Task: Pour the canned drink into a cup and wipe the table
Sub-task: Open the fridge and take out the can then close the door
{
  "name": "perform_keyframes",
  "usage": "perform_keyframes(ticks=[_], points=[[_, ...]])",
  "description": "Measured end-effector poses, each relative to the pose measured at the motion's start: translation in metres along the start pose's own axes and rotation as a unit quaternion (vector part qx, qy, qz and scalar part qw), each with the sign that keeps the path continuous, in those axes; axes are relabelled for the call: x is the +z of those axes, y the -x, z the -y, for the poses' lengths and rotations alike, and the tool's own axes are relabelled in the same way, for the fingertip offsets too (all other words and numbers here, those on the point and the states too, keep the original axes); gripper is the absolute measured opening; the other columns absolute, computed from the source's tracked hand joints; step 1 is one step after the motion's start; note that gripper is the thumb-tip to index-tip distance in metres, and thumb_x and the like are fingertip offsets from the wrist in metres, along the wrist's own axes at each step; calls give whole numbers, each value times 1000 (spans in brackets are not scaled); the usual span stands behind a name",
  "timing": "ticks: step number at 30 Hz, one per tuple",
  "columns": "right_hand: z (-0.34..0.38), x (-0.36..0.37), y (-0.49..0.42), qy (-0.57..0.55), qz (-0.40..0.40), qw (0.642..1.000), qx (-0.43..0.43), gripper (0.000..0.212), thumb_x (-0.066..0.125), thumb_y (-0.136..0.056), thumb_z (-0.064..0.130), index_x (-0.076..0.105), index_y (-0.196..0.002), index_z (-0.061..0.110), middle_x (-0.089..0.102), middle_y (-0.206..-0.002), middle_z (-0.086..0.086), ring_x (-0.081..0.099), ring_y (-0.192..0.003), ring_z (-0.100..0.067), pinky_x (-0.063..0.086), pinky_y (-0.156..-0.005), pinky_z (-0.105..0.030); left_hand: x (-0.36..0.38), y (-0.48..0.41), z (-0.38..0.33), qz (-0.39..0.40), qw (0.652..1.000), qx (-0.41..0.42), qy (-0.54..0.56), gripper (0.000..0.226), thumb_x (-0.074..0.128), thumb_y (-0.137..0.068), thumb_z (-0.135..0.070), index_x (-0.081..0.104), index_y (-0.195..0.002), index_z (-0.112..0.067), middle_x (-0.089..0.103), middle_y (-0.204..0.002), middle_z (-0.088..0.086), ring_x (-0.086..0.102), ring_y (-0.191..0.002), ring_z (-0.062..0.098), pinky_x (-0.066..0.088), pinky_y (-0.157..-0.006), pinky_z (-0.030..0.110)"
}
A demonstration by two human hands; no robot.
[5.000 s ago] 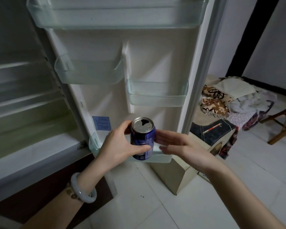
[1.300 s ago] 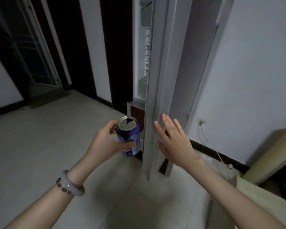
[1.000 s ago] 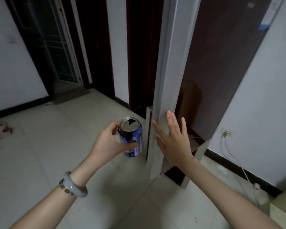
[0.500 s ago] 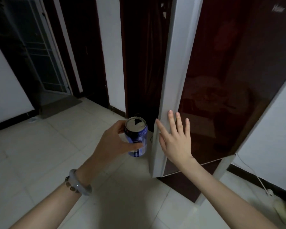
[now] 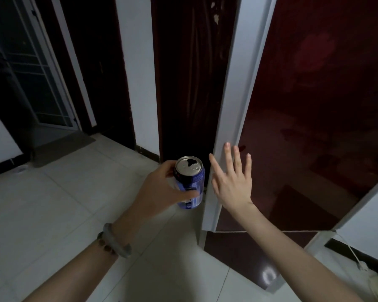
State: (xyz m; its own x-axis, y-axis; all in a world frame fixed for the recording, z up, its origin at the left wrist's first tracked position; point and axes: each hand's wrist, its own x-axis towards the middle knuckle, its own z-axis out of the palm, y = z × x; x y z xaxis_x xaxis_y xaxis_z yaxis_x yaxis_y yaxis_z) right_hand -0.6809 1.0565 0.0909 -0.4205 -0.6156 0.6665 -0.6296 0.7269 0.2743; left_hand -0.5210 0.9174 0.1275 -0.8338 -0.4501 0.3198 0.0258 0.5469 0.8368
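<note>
The blue can (image 5: 190,182), its top already opened, is upright in the air above the tiled floor (image 5: 52,203), gripped round its side by the left hand (image 5: 162,188). Just to its right, the right hand (image 5: 232,182) holds its fingers straight and spread, flat against the fridge door (image 5: 314,105) at its pale edge. A pale bangle (image 5: 116,240) circles the left wrist.

Single head-worn view, facing forward and down, close over both forearms

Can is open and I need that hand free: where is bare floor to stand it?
Bare tiled floor lies between the mat and the left hand, which grips the can. It is tight by the fridge door, where the right hand touches.
</note>
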Motion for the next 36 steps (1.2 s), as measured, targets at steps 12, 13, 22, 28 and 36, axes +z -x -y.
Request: perform_keyframes(ticks=[12,13,22,28,36], points=[[-3,88,-77,31,-28,999,35,79,69,-68,28,38,-141,28,15,-152,-20,7,-140,-35,12,-109,-60,9,-144,48,23,1000,12,16,63,89,-53,-26,54,-102,-40,64,-93,-31,56,-92,-19,40,-72,-2],[-6,95,-81,34,-23,999,36,81,68,-68,27,35,-142,28,12,-152,-19,6,-141,-34,11,-109,-59,11,-154,50,26,999,14,21,62,89,-51,-30,54,-101,-42,64,-93,-34,56,-92,-18,40,-72,-1],[-22,143,-124,72,7,995,67,95,69,-60,18,28,-145,29,9,-153,-16,6,-140,-35,9,-110,-59,22,-212,73,57,997,39,34,58,85,-49,-41,55,-99,-46,62,-99,-36,58,-93,-15,39,-71,-2],[-38,170,-146,88,32,992,88,100,71,-57,17,26,-146,23,11,-154,-13,6,-141,-35,8,-111,-58,25,-255,89,84,995,43,21,60,82,-46,-52,54,-99,-49,62,-99,-35,58,-93,-13,41,-75,6],[-41,200,-171,111,51,983,134,97,65,-58,15,26,-146,22,9,-154,-14,6,-141,-36,10,-111,-57,26,-324,110,154,984,71,50,63,82,-46,-51,57,-103,-41,63,-102,-31,57,-98,-13,39,-77,0]])
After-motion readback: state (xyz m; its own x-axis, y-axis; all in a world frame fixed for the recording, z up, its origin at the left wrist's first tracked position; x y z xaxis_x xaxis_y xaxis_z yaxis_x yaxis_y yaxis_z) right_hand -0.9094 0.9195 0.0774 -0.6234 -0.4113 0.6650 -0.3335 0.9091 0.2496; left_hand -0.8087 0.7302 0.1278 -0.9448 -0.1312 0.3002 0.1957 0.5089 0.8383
